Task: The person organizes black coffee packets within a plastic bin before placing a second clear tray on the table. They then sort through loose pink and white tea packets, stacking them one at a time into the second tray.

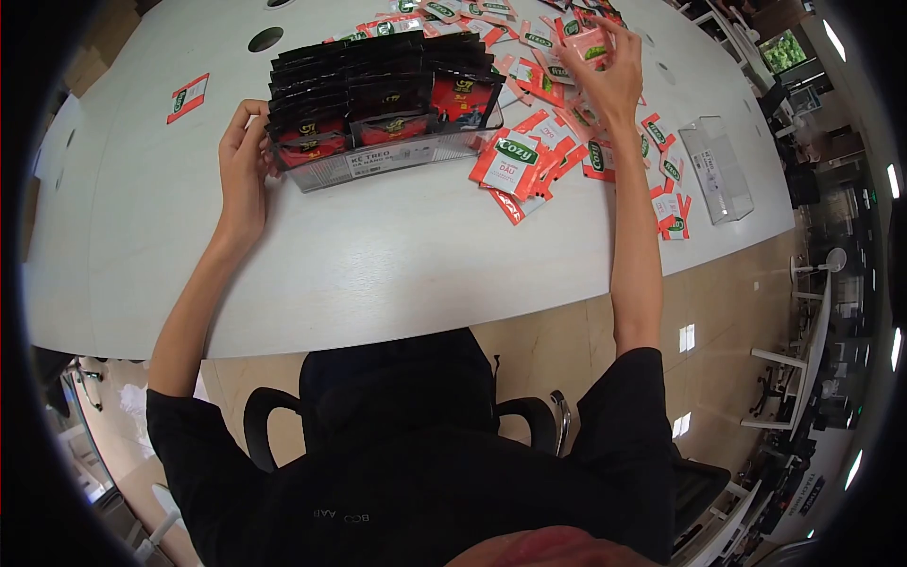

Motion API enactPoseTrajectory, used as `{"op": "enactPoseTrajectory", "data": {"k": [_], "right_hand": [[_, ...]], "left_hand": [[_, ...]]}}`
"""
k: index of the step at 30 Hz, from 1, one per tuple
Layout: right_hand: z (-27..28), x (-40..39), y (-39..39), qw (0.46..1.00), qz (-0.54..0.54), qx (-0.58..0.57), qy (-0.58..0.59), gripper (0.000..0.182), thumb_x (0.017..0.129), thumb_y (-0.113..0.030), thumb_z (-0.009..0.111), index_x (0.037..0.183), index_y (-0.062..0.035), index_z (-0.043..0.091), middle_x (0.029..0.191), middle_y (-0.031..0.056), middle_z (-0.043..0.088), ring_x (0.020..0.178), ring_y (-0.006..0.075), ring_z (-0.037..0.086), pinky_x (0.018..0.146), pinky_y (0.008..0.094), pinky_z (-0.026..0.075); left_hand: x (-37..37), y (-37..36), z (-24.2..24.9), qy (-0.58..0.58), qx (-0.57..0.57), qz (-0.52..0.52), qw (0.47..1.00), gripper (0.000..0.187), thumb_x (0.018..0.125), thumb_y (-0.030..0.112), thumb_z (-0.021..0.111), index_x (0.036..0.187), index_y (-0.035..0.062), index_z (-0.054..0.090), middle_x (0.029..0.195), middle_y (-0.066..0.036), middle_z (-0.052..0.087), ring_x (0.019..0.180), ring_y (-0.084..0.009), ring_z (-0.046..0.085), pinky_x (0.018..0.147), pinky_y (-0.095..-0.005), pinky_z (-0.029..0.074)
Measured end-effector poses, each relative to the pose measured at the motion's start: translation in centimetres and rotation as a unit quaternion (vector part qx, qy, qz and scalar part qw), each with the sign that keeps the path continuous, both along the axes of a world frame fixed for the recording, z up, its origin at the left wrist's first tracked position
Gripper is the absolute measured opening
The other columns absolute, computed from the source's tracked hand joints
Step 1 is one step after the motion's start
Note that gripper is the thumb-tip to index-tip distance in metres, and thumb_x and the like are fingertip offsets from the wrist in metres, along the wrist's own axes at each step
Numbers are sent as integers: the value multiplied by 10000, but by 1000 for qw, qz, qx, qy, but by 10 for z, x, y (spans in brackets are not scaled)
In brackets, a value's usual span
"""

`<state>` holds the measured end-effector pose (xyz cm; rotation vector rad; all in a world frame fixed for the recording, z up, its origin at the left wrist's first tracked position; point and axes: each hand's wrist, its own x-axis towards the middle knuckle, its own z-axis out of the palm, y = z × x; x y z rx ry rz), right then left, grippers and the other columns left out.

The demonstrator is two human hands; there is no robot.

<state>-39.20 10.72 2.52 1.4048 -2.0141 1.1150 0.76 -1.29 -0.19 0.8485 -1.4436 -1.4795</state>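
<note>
A clear plastic rack (397, 157) labelled "KE TREO" is packed with rows of black-and-red coffee sachets (463, 97). My left hand (246, 161) is curled round the rack's left end, its fingertips partly hidden behind it. Over the heap at the upper right, my right hand (612, 76) has thumb and fingers bent around a pink-and-red Cozy tea sachet (588, 45). Many more Cozy tea sachets (510, 163) lie loose and overlapping beside the rack's right end and beneath my right wrist.
To the right of the heap lies another clear plastic rack (715, 170). One lone red-and-white sachet (188, 98) rests on the white table (378, 255) at the far left. A round cable hole (265, 39) is near the back. Cardboard boxes (104, 38) stand beyond the left edge.
</note>
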Motion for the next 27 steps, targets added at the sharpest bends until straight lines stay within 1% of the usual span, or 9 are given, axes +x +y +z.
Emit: {"op": "enactPoseTrajectory", "data": {"k": [7,13,16,18,19,21,22,24,27], "right_hand": [[4,-7,-4,995,11,-88,42,686,691,-467,805,1221,-108,556,1142,82,488,1043,234,565,832,376,488],[2,-2,-7,984,118,-84,-104,720,737,-489,768,1278,-87,515,1230,141,449,1138,288,511,931,399,449],[-5,-4,-6,992,114,43,-42,787,732,-534,750,1344,-116,483,1355,183,390,1209,333,476,983,415,426],[-9,2,-1,975,80,206,1,829,730,-571,730,1393,-162,448,1454,187,316,1280,343,429,1009,432,413],[-15,3,2,975,81,206,1,829,730,-571,730,1393,-162,448,1454,187,316,1280,343,429,1009,432,413],[-25,5,6,932,68,353,48,699,800,-502,700,1393,-224,456,1444,163,358,1274,318,441,993,437,424],[-24,2,5,932,68,353,48,699,800,-502,700,1393,-224,456,1444,163,358,1274,318,441,993,437,424],[-11,2,4,928,114,328,-138,645,811,-442,708,1371,-209,489,1399,118,447,1233,289,494,972,413,442],[-15,-11,4,946,74,312,-37,536,829,-360,700,1313,-193,539,1320,85,535,1178,279,542,951,401,453]], "left_hand": [[0,1,1,-6,-2,2,1000,142,962,268,493,917,136,520,604,99,338,537,-5,312,498,-186,281],[1,1,1,-6,-3,-2,1000,146,969,272,488,927,136,523,599,99,334,533,-6,313,497,-186,284],[1,1,2,-10,0,-4,1000,147,971,272,485,927,137,522,600,101,327,531,-5,312,497,-184,285],[1,1,3,-10,1,-3,1000,149,972,273,485,923,137,520,601,101,324,531,-5,312,497,-184,286],[1,1,2,-9,1,-2,1000,150,972,274,484,918,138,519,602,101,322,530,-4,312,497,-183,286],[2,-1,0,-9,1,-4,1000,151,972,275,485,913,140,517,604,101,324,531,-3,312,497,-183,286],[2,-1,-1,-9,1,-7,1000,151,972,275,486,908,142,516,606,101,326,532,-3,312,497,-183,285],[1,-1,0,-6,2,-6,1000,153,972,276,486,905,142,515,607,102,326,534,-2,313,497,-182,285],[2,0,2,-8,0,-10,1000,155,971,276,489,903,140,516,608,102,326,538,-1,314,497,-183,284]]}}
